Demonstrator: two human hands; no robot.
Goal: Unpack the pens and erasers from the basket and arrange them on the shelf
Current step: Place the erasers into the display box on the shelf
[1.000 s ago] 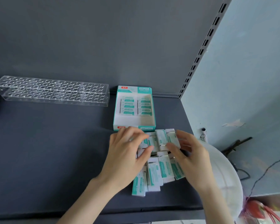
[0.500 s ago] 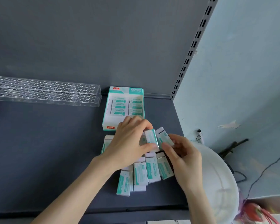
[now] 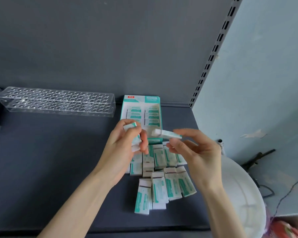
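Carton (image 3: 141,99) part-filled with packed erasers (image 3: 151,115), left hand (image 3: 120,150) gripping erasers (image 3: 130,126), right hand (image 3: 198,153) pinching one eraser (image 3: 165,133)

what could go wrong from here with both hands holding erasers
1. The right hand pinches its eraser by one end only; it may slip and fall onto the display box.
2. The left hand grips several erasers at once, so one might drop.
3. The loose erasers lie askew towards the shelf front; a forearm could sweep some off.
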